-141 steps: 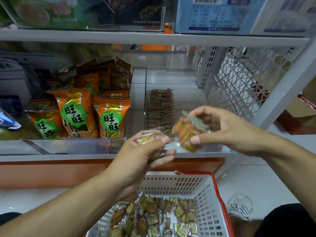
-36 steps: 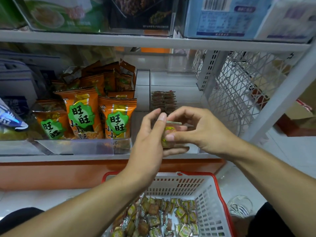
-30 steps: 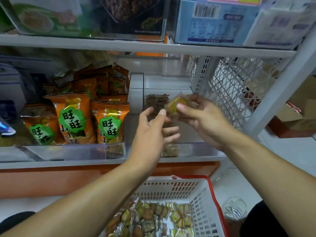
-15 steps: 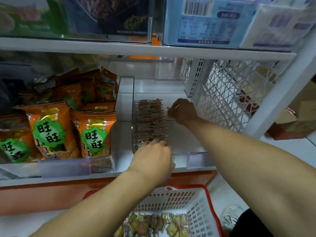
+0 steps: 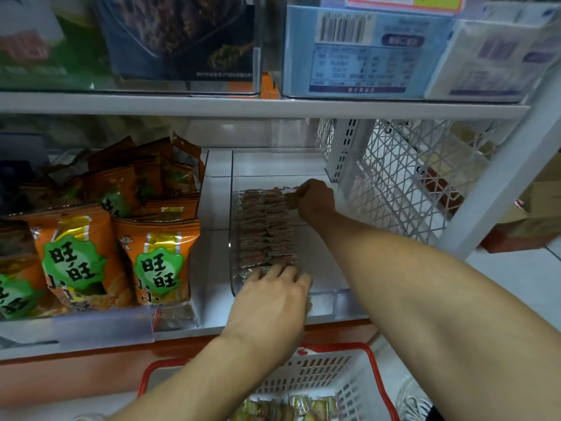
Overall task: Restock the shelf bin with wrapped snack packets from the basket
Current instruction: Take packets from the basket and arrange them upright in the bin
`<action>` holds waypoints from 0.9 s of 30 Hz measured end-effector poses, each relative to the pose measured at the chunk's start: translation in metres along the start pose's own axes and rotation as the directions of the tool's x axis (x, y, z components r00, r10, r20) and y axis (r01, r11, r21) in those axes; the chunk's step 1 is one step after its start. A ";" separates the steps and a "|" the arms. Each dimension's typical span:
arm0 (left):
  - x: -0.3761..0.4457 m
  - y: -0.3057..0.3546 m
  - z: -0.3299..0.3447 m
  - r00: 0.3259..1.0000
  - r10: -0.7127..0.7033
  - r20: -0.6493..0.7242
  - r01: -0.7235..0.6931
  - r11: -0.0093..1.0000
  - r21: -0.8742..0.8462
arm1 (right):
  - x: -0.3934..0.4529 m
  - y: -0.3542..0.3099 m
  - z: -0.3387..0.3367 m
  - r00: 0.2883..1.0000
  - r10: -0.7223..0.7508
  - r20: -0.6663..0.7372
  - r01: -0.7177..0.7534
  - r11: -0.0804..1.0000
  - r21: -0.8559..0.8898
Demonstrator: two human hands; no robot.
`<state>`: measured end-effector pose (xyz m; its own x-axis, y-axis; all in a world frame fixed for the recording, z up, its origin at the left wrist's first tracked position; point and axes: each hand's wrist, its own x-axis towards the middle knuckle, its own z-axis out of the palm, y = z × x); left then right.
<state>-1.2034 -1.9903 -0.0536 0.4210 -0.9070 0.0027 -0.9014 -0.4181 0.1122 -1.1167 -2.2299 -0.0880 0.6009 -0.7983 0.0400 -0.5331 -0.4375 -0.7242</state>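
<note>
A clear plastic shelf bin [image 5: 232, 226] on the middle shelf holds two tight rows of wrapped snack packets [image 5: 264, 229] standing on edge. My right hand [image 5: 315, 199] reaches deep into the bin and pinches a packet [image 5: 292, 199] at the far end of the rows. At the near end of the rows, my left hand [image 5: 273, 299] rests with its fingers against the front packets. Below the shelf, a white basket with a red rim [image 5: 331, 369] holds several loose packets [image 5: 291, 407].
Orange snack bags [image 5: 158, 262] fill the bin to the left. A white lattice panel [image 5: 403, 177] and a white upright [image 5: 501, 177] close the shelf's right side. Boxes [image 5: 358, 53] stand on the shelf above. White floor lies to the right.
My hands met above the basket with a packet. Then the right hand carried it to the far end of the rows while the left hand dropped to the near end.
</note>
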 end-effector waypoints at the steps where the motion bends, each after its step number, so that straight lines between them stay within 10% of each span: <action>1: 0.000 0.000 0.000 1.000 0.003 -0.004 -0.003 1.000 -0.003 | -0.001 -0.001 -0.001 1.000 0.000 0.018 0.000 1.000 0.012; 14: -0.018 0.013 -0.006 0.994 -0.105 -0.006 0.106 0.993 0.048 | -0.063 -0.025 -0.078 0.920 0.006 0.392 0.106 0.959 -0.263; 18: -0.043 0.019 -0.009 0.981 -0.189 0.038 0.184 0.977 0.112 | -0.112 -0.025 -0.097 0.727 0.242 0.643 -0.002 0.937 -0.351; 27: -0.066 0.015 -0.008 0.990 -0.127 0.060 0.119 0.986 0.119 | -0.147 -0.026 -0.083 0.698 0.175 0.695 0.332 0.781 -0.529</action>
<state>-1.2439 -1.9358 -0.0446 0.5249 -0.8482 -0.0717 -0.8506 -0.5257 -0.0077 -1.2412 -2.1357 -0.0179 0.7397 -0.3459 -0.5772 -0.5324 -0.8254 -0.1878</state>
